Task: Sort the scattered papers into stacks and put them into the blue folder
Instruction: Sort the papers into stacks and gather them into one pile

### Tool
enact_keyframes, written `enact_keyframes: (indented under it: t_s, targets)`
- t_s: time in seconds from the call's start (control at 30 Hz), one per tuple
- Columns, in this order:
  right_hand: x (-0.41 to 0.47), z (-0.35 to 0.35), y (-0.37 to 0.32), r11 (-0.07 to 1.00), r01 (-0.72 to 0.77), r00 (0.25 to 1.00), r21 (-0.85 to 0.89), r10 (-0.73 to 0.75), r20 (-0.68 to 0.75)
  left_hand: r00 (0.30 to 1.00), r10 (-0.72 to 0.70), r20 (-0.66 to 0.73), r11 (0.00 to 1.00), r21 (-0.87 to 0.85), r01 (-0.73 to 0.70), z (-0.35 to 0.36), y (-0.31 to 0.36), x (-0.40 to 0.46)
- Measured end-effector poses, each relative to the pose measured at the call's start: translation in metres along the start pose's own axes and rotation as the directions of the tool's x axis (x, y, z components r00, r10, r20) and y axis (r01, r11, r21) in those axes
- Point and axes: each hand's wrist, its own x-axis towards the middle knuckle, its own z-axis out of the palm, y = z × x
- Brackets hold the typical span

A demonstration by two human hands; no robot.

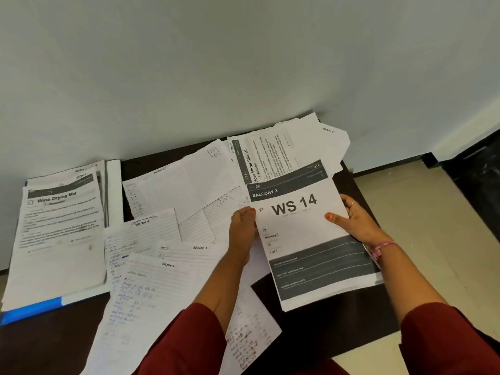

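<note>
A printed sheet headed "WS 14" [303, 239] lies at the right of the dark table. My right hand [354, 220] grips its right edge, thumb on top. My left hand [243, 228] holds its left edge, thumb on the paper. Lined handwritten papers [151, 288] are scattered across the middle and front. A "Close Mirror Cabinet" sheet [270, 155] and other pages lie behind the held sheet. At the left a stack topped by a "Wipe Drying Mat" sheet [59, 234] sits on the open blue folder [32, 309].
The dark table [311, 328] stands against a pale wall [216, 63]. Its right edge borders beige floor [433, 239] with a black skirting strip at far right. Papers overhang the table's front edge.
</note>
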Motion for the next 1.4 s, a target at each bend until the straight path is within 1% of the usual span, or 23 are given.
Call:
enact_keyframes:
  t_s: [0.07, 0.1, 0.17, 0.23, 0.3, 0.37, 0.43, 0.47, 0.53, 0.63, 0.7, 0.77, 0.83, 0.97, 1.07, 1.13, 1.27, 1.4]
  targets:
    - [0.010, -0.014, 0.005, 1.000, 0.001, 1.000, 0.004, -0.001, -0.014, 0.992, 0.030, -0.125, 1.000, 0.005, -0.030, 0.007, 0.004, 0.012]
    - [0.016, -0.021, 0.007, 1.000, -0.008, 1.000, 0.007, 0.008, -0.017, 0.984, 0.032, -0.174, 0.999, 0.036, -0.026, 0.011, 0.004, 0.020]
    - [0.026, -0.032, 0.010, 0.999, -0.035, 0.999, 0.012, 0.036, -0.023, 0.971, 0.017, -0.236, 0.992, 0.128, 0.013, 0.018, 0.004, 0.035]
    - [0.032, -0.039, 0.012, 0.998, -0.058, 0.998, -0.016, 0.058, -0.032, 0.967, 0.015, -0.253, 0.982, 0.184, 0.032, 0.025, 0.007, 0.044]
    - [0.039, -0.044, 0.016, 0.994, -0.063, 0.998, -0.094, 0.060, -0.027, 0.964, 0.031, -0.263, 0.989, 0.148, 0.008, 0.032, 0.021, 0.047]
    - [0.044, -0.049, 0.020, 0.986, -0.054, 0.999, -0.155, 0.054, -0.006, 0.966, 0.007, -0.260, 0.997, 0.082, 0.015, 0.039, 0.026, 0.056]
    - [0.048, -0.051, 0.021, 0.985, -0.042, 0.999, -0.165, 0.046, 0.021, 0.952, -0.072, -0.299, 0.997, 0.006, 0.077, 0.041, 0.028, 0.065]
    - [0.051, -0.053, 0.021, 0.985, -0.037, 0.999, -0.167, 0.043, 0.031, 0.945, -0.091, -0.315, 0.996, -0.042, 0.082, 0.043, 0.028, 0.070]
    - [0.054, -0.055, 0.022, 0.984, -0.037, 0.998, -0.173, 0.045, 0.047, 0.947, -0.087, -0.311, 0.988, -0.149, 0.042, 0.047, 0.030, 0.072]
    - [0.058, -0.058, 0.025, 0.987, -0.052, 0.995, -0.151, 0.064, 0.073, 0.956, -0.077, -0.284, 0.970, -0.245, 0.005, 0.054, 0.030, 0.075]
    - [0.058, -0.060, 0.024, 0.992, -0.059, 0.994, -0.114, 0.070, 0.088, 0.953, -0.087, -0.291, 0.965, -0.264, 0.008, 0.060, 0.029, 0.076]
    - [0.057, -0.060, 0.024, 0.994, -0.059, 0.993, -0.091, 0.068, 0.098, 0.940, -0.088, -0.330, 0.965, -0.262, -0.001, 0.064, 0.030, 0.076]
    - [0.058, -0.061, 0.025, 0.994, -0.060, 0.992, -0.089, 0.069, 0.103, 0.928, -0.062, -0.367, 0.961, -0.273, -0.043, 0.067, 0.031, 0.076]
    - [0.055, -0.063, 0.026, 0.996, -0.083, 0.991, -0.046, 0.087, 0.106, 0.906, -0.025, -0.423, 0.925, -0.353, -0.140, 0.068, 0.037, 0.071]
    - [0.047, -0.065, 0.024, 0.993, -0.117, 0.986, 0.034, 0.112, 0.126, 0.894, 0.048, -0.446, 0.932, -0.302, -0.201, 0.059, 0.035, 0.066]
    - [0.040, -0.065, 0.020, 0.989, -0.132, 0.982, 0.061, 0.122, 0.147, 0.886, 0.083, -0.456, 0.945, -0.247, -0.216, 0.047, 0.029, 0.061]
    - [0.027, -0.058, 0.007, 0.989, -0.130, 0.974, 0.074, 0.114, 0.197, 0.875, 0.109, -0.472, 0.960, -0.179, -0.217, 0.021, 0.014, 0.046]
    - [0.017, -0.041, -0.005, 0.991, -0.116, 0.974, 0.068, 0.100, 0.202, 0.879, 0.123, -0.460, 0.968, -0.139, -0.208, -0.002, 0.000, 0.030]
